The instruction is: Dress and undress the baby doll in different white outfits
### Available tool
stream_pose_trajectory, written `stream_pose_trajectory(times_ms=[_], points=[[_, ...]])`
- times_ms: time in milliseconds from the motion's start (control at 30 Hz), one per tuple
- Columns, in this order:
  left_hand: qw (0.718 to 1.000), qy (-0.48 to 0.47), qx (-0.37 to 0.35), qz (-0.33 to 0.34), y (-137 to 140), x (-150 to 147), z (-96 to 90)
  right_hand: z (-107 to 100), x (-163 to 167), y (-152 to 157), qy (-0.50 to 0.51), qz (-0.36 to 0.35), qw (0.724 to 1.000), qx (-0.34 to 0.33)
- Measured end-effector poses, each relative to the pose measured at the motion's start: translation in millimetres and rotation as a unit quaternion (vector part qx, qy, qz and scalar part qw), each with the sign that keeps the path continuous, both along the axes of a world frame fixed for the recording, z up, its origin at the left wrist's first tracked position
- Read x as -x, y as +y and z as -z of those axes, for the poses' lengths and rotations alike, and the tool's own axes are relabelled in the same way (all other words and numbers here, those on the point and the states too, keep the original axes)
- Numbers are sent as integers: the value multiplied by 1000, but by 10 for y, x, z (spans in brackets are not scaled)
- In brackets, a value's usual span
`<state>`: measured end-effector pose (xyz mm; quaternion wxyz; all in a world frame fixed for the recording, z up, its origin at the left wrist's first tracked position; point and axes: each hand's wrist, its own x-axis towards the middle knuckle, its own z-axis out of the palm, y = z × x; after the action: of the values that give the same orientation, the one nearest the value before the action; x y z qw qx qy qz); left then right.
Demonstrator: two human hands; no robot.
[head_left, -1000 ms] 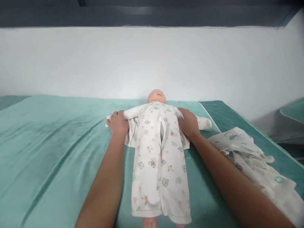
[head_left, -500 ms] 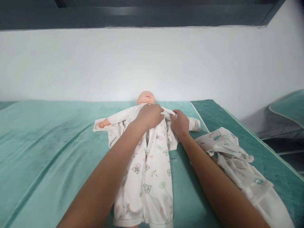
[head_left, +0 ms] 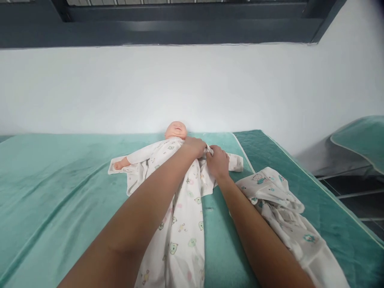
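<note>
A baby doll (head_left: 176, 130) lies on its back on a green bed cover, its head toward the wall. White baby clothes (head_left: 186, 224) printed with small animals cover its body and legs. One doll hand (head_left: 121, 163) shows on the left, resting on a spread sleeve. My left hand (head_left: 195, 147) is closed on white cloth at the doll's shoulder on the right. Close beside it, my right hand (head_left: 218, 162) grips a bunched sleeve (head_left: 210, 150) of the same white cloth. The doll's arm on that side is hidden by my hands and the fabric.
A second heap of white printed baby clothes (head_left: 279, 200) lies right of my right forearm. The green cover (head_left: 60, 192) spreads left, with a darker green strip (head_left: 330, 204) along the right edge. Behind stands a white wall (head_left: 180, 88) under a dark metal frame (head_left: 180, 28).
My left hand has shifted right, from the doll's chest to its shoulder, closer to my right hand. Cloth between the hands is now bunched. The view has tilted up and turned slightly right.
</note>
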<state>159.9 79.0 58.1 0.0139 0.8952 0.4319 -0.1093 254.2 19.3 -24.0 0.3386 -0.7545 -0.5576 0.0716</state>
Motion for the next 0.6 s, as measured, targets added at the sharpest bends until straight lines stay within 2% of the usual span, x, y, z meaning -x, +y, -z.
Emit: stream_pose_trajectory(times_ms=[167,267,600], points=[[999,15,-21,-18,64,180,-170,0,-80,2,39,18,999,-8],[999,28,-25,-26,73,240,-211,21,-93,13,51,30,998,-12],[997,52,-1,49,-29,-154,84,46,-115,28,77,19,997,-7]])
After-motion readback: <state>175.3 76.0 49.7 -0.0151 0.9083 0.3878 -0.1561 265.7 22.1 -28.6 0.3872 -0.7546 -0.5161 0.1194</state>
